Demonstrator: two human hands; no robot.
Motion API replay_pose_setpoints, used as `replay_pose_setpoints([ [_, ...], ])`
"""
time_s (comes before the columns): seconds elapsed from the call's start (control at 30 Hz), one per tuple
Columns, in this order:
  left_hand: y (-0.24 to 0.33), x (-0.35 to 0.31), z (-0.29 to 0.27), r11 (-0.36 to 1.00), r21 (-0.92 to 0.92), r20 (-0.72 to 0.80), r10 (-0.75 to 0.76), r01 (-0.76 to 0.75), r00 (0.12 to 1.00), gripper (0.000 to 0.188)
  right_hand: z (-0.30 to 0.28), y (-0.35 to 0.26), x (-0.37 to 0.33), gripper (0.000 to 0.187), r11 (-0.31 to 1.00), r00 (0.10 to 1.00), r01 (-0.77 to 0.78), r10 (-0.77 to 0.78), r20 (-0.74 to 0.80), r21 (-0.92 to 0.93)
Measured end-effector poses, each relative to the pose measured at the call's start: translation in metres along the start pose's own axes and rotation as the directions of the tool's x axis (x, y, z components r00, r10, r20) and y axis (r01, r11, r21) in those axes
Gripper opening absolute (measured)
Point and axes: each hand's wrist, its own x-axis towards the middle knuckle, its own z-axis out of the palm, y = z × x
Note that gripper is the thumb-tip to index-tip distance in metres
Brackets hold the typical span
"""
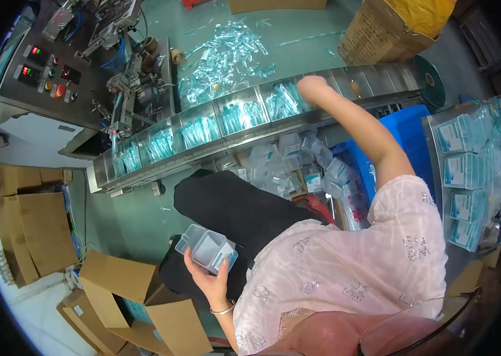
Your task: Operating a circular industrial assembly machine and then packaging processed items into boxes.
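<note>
My left hand [210, 281] grips a small clear plastic box [206, 249] over my lap. The lid of the box looks raised, and a blue-and-white label shows on its side. My right arm reaches out over the metal conveyor, where my right hand [314, 89] is curled at the right end of a compartment of teal stick packets [286, 99]. Its fingertips point away and down, so anything in them is hidden. More teal packets [243, 117] lie in the neighbouring compartments to the left.
The conveyor [375, 80] runs from a machine with a control panel [49, 77]. Loose packets [227, 59] litter the floor behind it. Empty clear boxes [289, 154] pile below, beside a blue bin [407, 136]. Filled boxes [464, 170] stack at right; an open carton [120, 276] stands lower left.
</note>
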Motion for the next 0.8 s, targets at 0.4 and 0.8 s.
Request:
replay_pose_setpoints([
  [0.4, -0.013, 0.026, -0.009, 0.99, -0.114, 0.071, -0.072, 0.08, 0.995, 0.085, 0.083, -0.029, 0.103, 0.096, 0.7, 0.849, -0.512, 0.501, 0.169, 0.498],
  [0.8, -0.026, 0.047, -0.019, 0.993, -0.112, 0.111, -0.015, 0.028, 0.994, 0.086, 0.061, -0.058, 0.079, 0.123, 0.301, 0.904, -0.347, 0.362, 0.23, 0.888],
])
